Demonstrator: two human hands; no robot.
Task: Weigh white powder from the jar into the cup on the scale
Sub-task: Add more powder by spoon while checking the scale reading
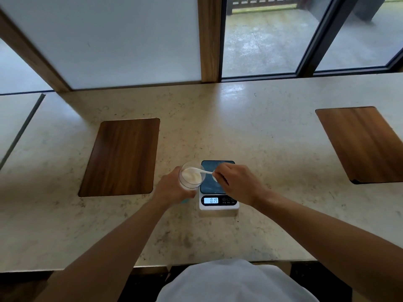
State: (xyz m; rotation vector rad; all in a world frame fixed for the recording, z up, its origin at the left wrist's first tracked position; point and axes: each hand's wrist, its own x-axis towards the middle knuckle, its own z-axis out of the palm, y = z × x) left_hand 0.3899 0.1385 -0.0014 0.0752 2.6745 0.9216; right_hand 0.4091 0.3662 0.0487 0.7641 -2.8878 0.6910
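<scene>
- Two bare hands work over a pale stone counter [218, 118], head view only.
- left hand [172, 189] wraps around a clear jar [190, 178], tilted with its mouth toward the scale; white powder [192, 175] sits inside it.
- jar is at the scale's left edge, just beside the platform; cannot tell if its base touches the counter.
- something blue-green [185, 200] peeks out under the left hand (too hidden to identify).
- right hand [237, 184] pinches the handle of a white spoon [201, 171]; spoon bowl is inside the jar mouth, in the powder.
- scale [218, 186]: white body, dark blue platform, lit display [211, 200] reading roughly 0.19 (digits small).
- right hand hovers over the platform's right half and covers much of it; a small pale curved edge shows under the fingers, cannot tell if that is the cup.
- wooden board [122, 156] lies on the counter left of the jar, apart from it.
- second wooden board [366, 144] far right, well apart from the scale.
- white garment [235, 282] at the bottom edge, both forearms bare.
</scene>
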